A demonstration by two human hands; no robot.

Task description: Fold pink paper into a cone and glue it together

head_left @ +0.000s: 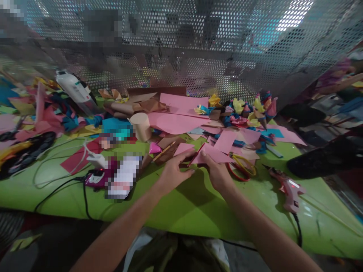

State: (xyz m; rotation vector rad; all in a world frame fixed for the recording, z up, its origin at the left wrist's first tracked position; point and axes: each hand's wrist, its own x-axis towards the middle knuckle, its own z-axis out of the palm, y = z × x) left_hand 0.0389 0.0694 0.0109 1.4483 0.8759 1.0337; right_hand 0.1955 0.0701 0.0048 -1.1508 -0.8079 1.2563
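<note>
A small piece of pink paper (pixel 214 154) with a dark red edge is pinched between the thumb and fingers of my right hand (pixel 217 172). My left hand (pixel 176 172) is at the paper's left side, its thumb and fingers apart around the red edge; whether they touch it is hard to see. Just beyond my left hand, a pencil (pixel 163 152) rests on brown paper scraps. Scissors with yellow and red handles (pixel 244 168) lie right of my right hand, partly under paper.
A glue gun (pixel 292 192) with its cord lies at right, near a black cylinder (pixel 323 158). At left are a phone (pixel 124 179), a purple power strip (pixel 98 178) and cables. Paper scraps, a cardboard roll (pixel 140 126) and a white bottle-like device (pixel 75 90) stand before the perforated metal screen (pixel 170 49).
</note>
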